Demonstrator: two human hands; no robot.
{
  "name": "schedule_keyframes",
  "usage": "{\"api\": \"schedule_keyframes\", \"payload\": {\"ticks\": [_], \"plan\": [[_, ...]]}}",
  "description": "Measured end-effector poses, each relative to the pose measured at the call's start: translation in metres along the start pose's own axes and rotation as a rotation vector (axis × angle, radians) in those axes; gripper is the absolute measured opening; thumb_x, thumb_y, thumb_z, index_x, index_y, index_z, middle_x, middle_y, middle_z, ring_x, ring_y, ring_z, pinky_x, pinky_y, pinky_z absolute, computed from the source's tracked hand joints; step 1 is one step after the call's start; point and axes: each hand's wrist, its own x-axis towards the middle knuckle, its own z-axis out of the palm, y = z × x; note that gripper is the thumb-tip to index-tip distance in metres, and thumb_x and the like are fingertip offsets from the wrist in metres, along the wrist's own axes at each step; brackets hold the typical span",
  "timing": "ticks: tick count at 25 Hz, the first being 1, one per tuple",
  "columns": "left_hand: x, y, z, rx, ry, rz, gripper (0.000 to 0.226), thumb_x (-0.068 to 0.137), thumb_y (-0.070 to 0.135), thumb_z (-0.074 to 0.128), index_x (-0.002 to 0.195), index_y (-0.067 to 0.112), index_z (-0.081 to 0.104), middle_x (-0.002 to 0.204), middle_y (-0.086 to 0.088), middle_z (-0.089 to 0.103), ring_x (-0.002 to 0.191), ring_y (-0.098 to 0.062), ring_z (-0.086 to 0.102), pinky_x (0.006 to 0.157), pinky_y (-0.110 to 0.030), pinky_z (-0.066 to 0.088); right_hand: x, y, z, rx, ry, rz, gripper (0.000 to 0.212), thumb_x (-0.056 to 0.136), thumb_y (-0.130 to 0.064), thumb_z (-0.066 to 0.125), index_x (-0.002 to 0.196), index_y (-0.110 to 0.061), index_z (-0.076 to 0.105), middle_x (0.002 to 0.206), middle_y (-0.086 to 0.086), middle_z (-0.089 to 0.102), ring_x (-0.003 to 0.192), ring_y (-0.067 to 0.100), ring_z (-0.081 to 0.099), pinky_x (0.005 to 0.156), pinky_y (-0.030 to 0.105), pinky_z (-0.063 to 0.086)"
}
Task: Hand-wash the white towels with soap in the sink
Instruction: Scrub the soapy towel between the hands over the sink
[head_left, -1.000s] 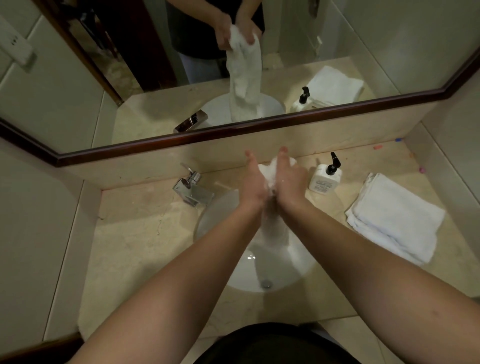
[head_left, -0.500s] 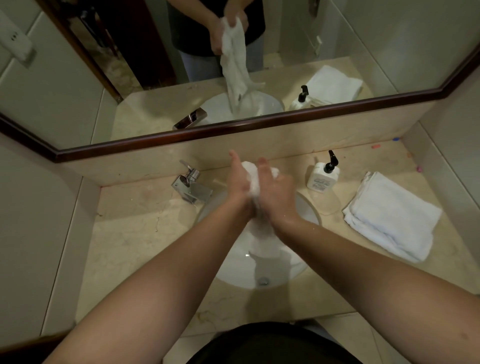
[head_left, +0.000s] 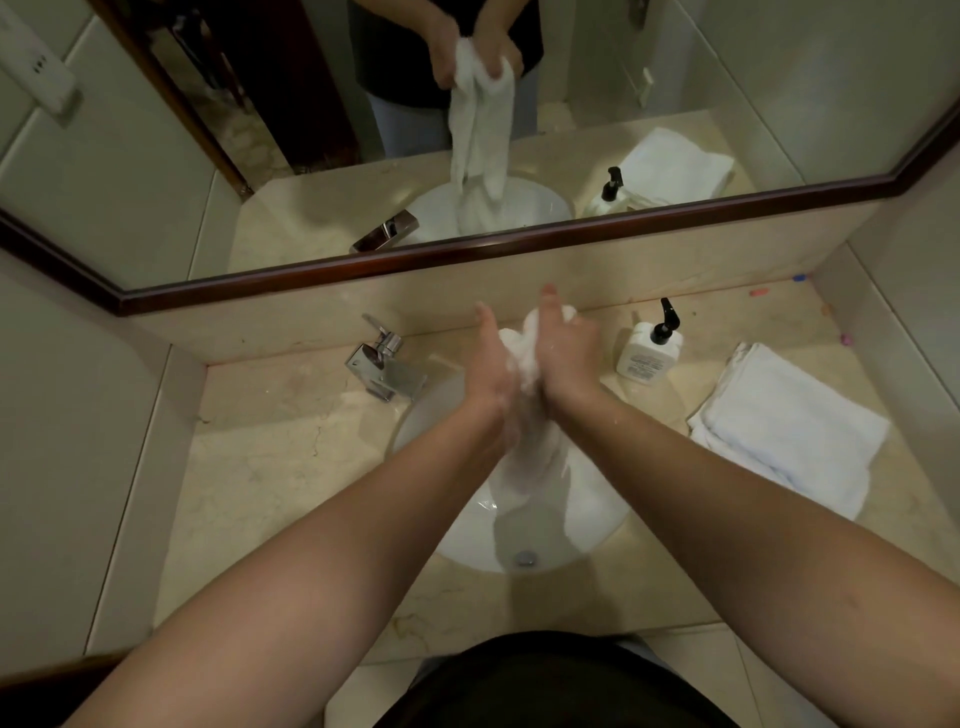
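Left hand (head_left: 488, 374) and right hand (head_left: 563, 353): fingers nearly straight, palms pressing the wet white towel (head_left: 524, 415) between them; mirror reflection shows fingers wrapped round its top. Versus half a second ago, right fingertips sit further forward than left. Towel bunched, sudsy, hanging into round glossy white sink (head_left: 441, 415). Chrome angular faucet (head_left: 382, 366) left. Soap bottle (head_left: 649, 348), black pump, right. Folded terry towels (head_left: 795, 436) on veined beige marble counter (head_left: 270, 457).
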Motion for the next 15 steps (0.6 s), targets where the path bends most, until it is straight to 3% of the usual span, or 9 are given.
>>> {"api": "schedule_keyframes", "payload": {"ticks": [1,3,5,7,9,10,13,15], "plan": [[-0.003,0.002,0.007,0.018,0.004,0.010,0.081,0.093,0.077,0.023,0.083,0.013,0.072,0.087,-0.011,0.074,0.088,-0.023,0.070,0.083,-0.036,0.056,0.004,-0.005,0.000,0.023,0.041,0.033,0.053,0.097,-0.058,0.047,0.087,-0.009,0.066,0.084,0.007,0.070,0.081,0.021,0.069,0.072,0.030,0.053],[-0.003,0.013,0.010,-0.027,0.089,0.025,0.083,0.095,0.075,0.025,0.078,0.008,0.071,0.070,-0.009,0.072,0.068,-0.020,0.071,0.065,-0.029,0.056,-0.009,0.001,0.000,0.033,0.006,-0.019,0.051,0.098,-0.054,0.046,0.076,-0.013,0.065,0.075,0.003,0.069,0.071,0.015,0.068,0.063,0.028,0.049],[0.002,0.018,0.004,-0.135,0.139,0.008,0.079,0.099,0.068,0.024,0.096,0.001,0.065,0.067,-0.010,0.067,0.063,-0.019,0.069,0.052,-0.025,0.052,-0.034,0.010,-0.003,0.008,-0.109,-0.072,0.048,0.100,-0.051,0.047,0.070,-0.017,0.062,0.069,-0.002,0.067,0.063,0.009,0.064,0.055,0.023,0.046],[-0.002,0.010,0.003,-0.079,0.102,-0.001,0.079,0.098,0.069,0.025,0.094,0.002,0.066,0.068,-0.010,0.069,0.066,-0.020,0.069,0.060,-0.024,0.055,-0.026,0.009,-0.005,-0.015,-0.112,-0.047,0.046,0.099,-0.053,0.047,0.078,-0.015,0.064,0.074,0.000,0.067,0.065,0.008,0.064,0.055,0.020,0.045],[-0.006,0.001,0.011,-0.007,0.070,-0.008,0.079,0.096,0.073,0.024,0.090,0.008,0.069,0.081,-0.011,0.073,0.081,-0.023,0.070,0.080,-0.032,0.056,-0.003,-0.005,-0.007,0.012,-0.027,0.030,0.050,0.098,-0.057,0.046,0.087,-0.012,0.065,0.082,0.004,0.069,0.074,0.016,0.067,0.062,0.025,0.050],[-0.006,0.001,0.015,-0.015,0.093,0.000,0.078,0.096,0.073,0.024,0.093,0.009,0.069,0.088,-0.012,0.073,0.085,-0.024,0.069,0.083,-0.035,0.055,0.001,-0.009,-0.005,0.031,-0.011,0.036,0.051,0.098,-0.058,0.045,0.086,-0.012,0.065,0.082,0.004,0.070,0.076,0.018,0.068,0.066,0.028,0.052],[0.014,0.009,0.003,-0.226,0.201,-0.005,0.081,0.093,0.075,0.031,0.115,0.005,0.066,0.102,-0.014,0.072,0.090,-0.027,0.070,0.070,-0.032,0.056,-0.021,0.004,-0.002,-0.035,-0.107,-0.055,0.047,0.099,-0.053,0.046,0.071,-0.018,0.060,0.072,0.000,0.067,0.067,0.013,0.065,0.060,0.026,0.049],[0.015,0.003,-0.004,-0.227,0.169,-0.005,0.083,0.092,0.077,0.030,0.108,0.005,0.069,0.096,-0.013,0.072,0.087,-0.025,0.071,0.072,-0.031,0.055,-0.030,0.010,-0.006,-0.051,-0.173,-0.093,0.047,0.099,-0.052,0.048,0.068,-0.018,0.060,0.072,0.000,0.068,0.069,0.011,0.066,0.063,0.027,0.050]]}}
